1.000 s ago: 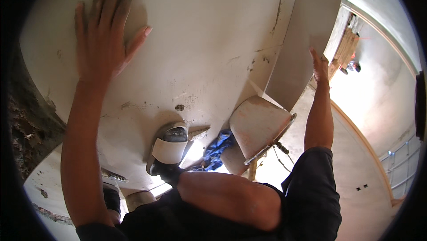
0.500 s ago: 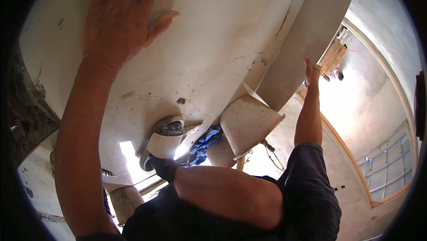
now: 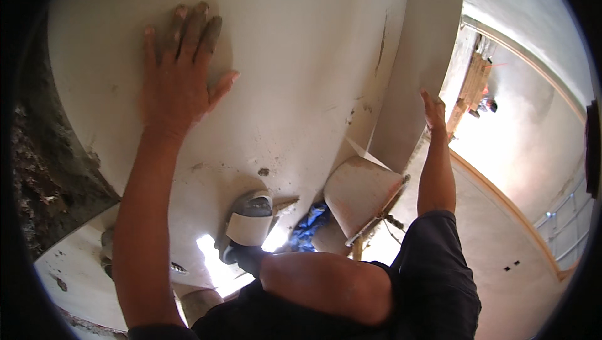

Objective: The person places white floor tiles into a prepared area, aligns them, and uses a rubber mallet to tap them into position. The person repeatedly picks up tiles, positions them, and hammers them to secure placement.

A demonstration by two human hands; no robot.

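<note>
The grey panel (image 3: 423, 45), at two o'clock, is clamped by its edge in the right hand (image 3: 434, 113); the left hand (image 3: 180, 79), fingers apart, is seemingly pressed to the pale surface (image 3: 295, 76) at ten o'clock. Steadying seems in hand; a firm grip is called for next.

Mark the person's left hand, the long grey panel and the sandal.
Left hand (image 3: 179, 89): head view, back of the hand.
Long grey panel (image 3: 416, 61): head view, middle of its broad face.
Sandal (image 3: 249, 229): head view, its pale strap.
</note>
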